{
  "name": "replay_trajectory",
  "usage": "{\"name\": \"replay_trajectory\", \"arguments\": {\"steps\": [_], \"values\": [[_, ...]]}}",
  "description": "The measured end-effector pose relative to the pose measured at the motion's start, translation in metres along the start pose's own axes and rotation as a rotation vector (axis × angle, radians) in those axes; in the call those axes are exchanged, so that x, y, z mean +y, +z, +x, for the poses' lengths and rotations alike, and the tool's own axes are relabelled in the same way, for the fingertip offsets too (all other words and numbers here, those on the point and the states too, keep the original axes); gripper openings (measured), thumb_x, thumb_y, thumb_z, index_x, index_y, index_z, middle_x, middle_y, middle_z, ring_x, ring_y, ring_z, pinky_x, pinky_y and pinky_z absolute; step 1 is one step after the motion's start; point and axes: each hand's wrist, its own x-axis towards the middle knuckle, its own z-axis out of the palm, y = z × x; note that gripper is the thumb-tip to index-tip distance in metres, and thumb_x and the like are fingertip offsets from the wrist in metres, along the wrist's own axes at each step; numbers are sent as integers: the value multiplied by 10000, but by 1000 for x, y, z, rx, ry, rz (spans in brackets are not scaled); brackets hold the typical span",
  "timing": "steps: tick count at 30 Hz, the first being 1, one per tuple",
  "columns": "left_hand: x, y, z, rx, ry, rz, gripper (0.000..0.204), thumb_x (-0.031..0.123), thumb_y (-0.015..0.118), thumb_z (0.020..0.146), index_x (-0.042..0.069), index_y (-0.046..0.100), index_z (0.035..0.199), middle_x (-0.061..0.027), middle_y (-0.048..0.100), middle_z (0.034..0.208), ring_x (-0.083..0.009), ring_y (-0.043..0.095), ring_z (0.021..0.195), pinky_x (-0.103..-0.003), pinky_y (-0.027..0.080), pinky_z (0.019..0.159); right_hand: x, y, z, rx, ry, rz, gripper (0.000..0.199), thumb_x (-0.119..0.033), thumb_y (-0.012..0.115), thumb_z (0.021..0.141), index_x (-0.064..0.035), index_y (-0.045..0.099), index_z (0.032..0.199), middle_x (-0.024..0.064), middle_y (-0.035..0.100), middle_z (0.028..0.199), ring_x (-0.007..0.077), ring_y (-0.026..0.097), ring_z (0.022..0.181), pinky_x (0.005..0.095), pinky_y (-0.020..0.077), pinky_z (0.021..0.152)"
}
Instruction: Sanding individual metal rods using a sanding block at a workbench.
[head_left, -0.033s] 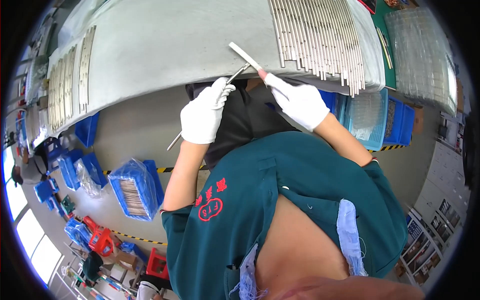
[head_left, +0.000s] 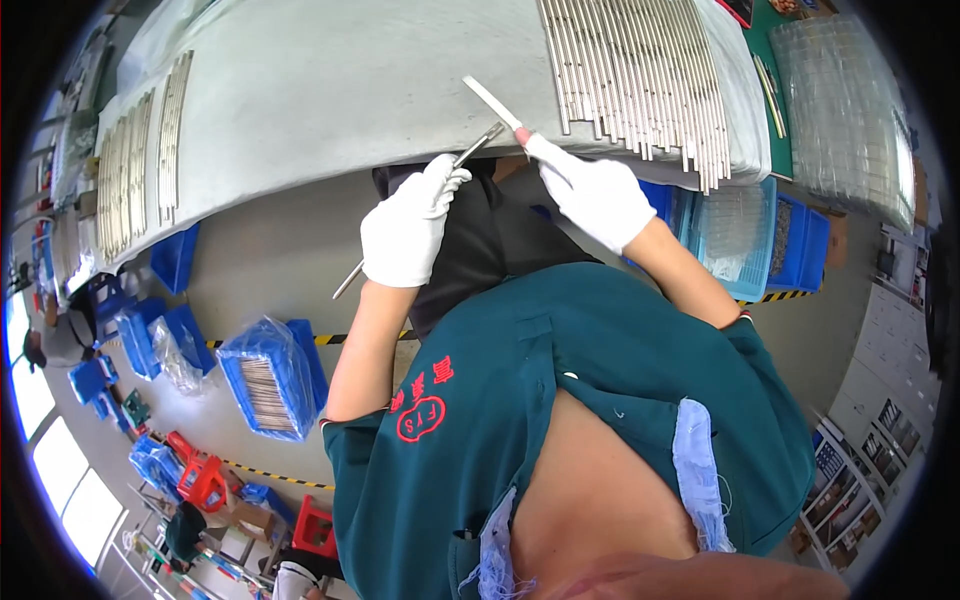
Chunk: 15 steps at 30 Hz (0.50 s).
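Bins first, since there's a bunch of them. Head view: an open blue plastic bin lined with clear film (head_left: 265, 385) sits on the grey floor at lower left, packed with thin metal rods lying side by side. More small blue plastic bins (head_left: 150, 335) are scattered to the left of it, contents too small to make out. On the right, tucked under the worktop edge, there's a clear plastic-wrapped tray (head_left: 735, 235) and next to it a blue plastic crate (head_left: 800, 245) with something dark and fine inside, can't tell what. A red plastic stool (head_left: 205, 480) stands further down left, near a strip of yellow-and-black hazard tape (head_left: 270, 475) on the floor.

The grey cloth-covered worktop (head_left: 350, 90) carries a big row of long silver metal rods (head_left: 630, 70) at upper right, ends sticking over the edge, and a smaller row of the same kind of rods (head_left: 140, 165) at far left. A stack of clear bumpy plastic sheets (head_left: 850, 110) lies at the far right end.

Hands now, both in white gloves. Left hand (head_left: 410, 235) has its grip closed around a thin silver metal rod (head_left: 420, 210) that runs diagonally from below the hand up towards the worktop edge. Right hand (head_left: 595, 190) pinches a flat white file-like stick (head_left: 492, 102) by its near end, the stick laid out over the worktop cloth. Rod tip and stick sit just beside each other at the worktop edge, whether they actually touch I can't tell.

Green work shirt with a round red emblem (head_left: 420, 415) fills the bottom.
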Motion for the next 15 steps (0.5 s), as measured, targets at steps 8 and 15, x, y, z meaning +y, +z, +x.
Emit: {"name": "replay_trajectory", "arguments": {"steps": [8, 15], "values": [[-13, 16, -5, 147, 21, -3, 226, 239, 615, 819, 215, 624, 1043, -13, 582, 685, -197, 578, 559, -305, 456, 482, -1, -3, -28, 22, -45, -13, 455, -149, 555, 834, -177, 509, 1285, 48, 618, 656, 181, 484, 378, 291, 424, 398], [-2, -3, 3, -28, -5, 97, 317, 60, 573, 812, 120, 609, 1121, -9, 684, 929, -150, 653, 769, -230, 512, 667, -6, -5, -8, -86, 58, 56, 547, -194, 484, 868, -367, 355, 1371, 15, 427, 434, 187, 448, 332, 321, 359, 337]]}}
